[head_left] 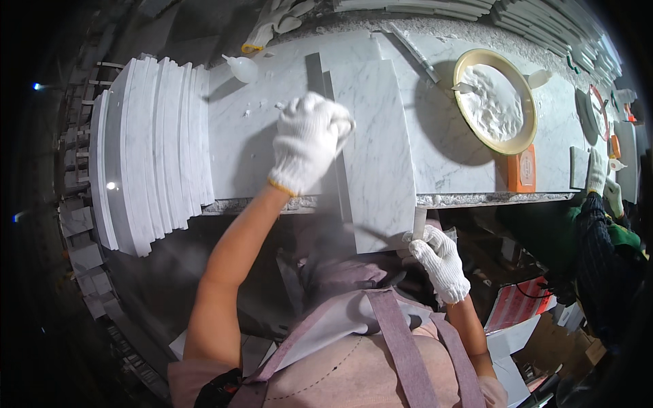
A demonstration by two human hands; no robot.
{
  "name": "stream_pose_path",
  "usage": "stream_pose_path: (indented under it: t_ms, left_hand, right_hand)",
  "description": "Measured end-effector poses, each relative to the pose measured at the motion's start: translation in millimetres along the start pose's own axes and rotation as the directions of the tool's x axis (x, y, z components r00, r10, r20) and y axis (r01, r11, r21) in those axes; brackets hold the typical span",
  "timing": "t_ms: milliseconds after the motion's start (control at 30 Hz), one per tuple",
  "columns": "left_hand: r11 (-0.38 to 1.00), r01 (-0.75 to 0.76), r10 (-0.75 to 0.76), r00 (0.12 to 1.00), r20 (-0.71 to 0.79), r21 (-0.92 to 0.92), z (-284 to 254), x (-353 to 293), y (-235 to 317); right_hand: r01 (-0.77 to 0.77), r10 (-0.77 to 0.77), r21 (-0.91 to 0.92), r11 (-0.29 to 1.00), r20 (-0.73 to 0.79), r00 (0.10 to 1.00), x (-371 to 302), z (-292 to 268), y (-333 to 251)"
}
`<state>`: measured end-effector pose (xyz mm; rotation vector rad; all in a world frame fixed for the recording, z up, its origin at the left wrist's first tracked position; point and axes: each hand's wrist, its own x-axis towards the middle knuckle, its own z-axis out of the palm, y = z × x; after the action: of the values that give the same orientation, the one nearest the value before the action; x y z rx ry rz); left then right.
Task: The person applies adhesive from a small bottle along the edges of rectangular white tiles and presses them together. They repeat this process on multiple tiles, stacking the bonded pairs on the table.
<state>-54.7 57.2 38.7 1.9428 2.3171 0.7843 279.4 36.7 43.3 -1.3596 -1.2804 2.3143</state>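
A long white marble strip (377, 156) with grey veins lies across the marble bench, its near end jutting past the front edge. Over the strip's left side is my left hand (306, 139), in a white knit glove, its fingers closed. Whatever it may hold is hidden. A narrower strip edge (339, 163) shows along the left of the marble strip. My right hand (441, 264), also gloved, is closed round a flat grey blade like a scraper (420, 223), upright beside the strip's near right corner.
Stacked marble slabs (153, 149) stand at the left. A squeeze bottle (241, 69) and knit glove (275, 26) lie farther back. Right of the strip are a bowl rim (462, 105) around white paste, an orange box (522, 170) and a co-worker's gloved hand (596, 171).
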Motion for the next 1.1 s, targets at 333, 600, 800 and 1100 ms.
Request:
stream_pose_path:
  t_ms: [333,600,800,1100]
  left_hand:
    - [0.999,0.049,-0.048,0.998,0.031,-0.012,-9.7,-40.7,25.7]
    - [0.993,0.116,-0.115,0.987,0.108,-0.009,-8.3,-19.9,13.1]
    - [0.992,-0.017,-0.001,0.99,0.138,0.124,-15.9,-5.6,6.7]
    - [0.859,0.036,-0.123,0.983,0.138,0.511,-2.2,132.0,-64.6]
  right_hand:
    - [-0.048,0.048,0.01,0.999,-0.018,0.999,-1.6,4.5,-8.5]
    - [0.037,-0.036,0.044,0.998,-0.019,0.999,-2.1,7.7,-4.6]
    - [0.066,-0.066,0.007,0.998,-0.016,0.998,-0.1,5.0,-0.1]
    - [0.046,-0.042,0.077,0.996,-0.06,0.997,-3.4,12.0,4.9]
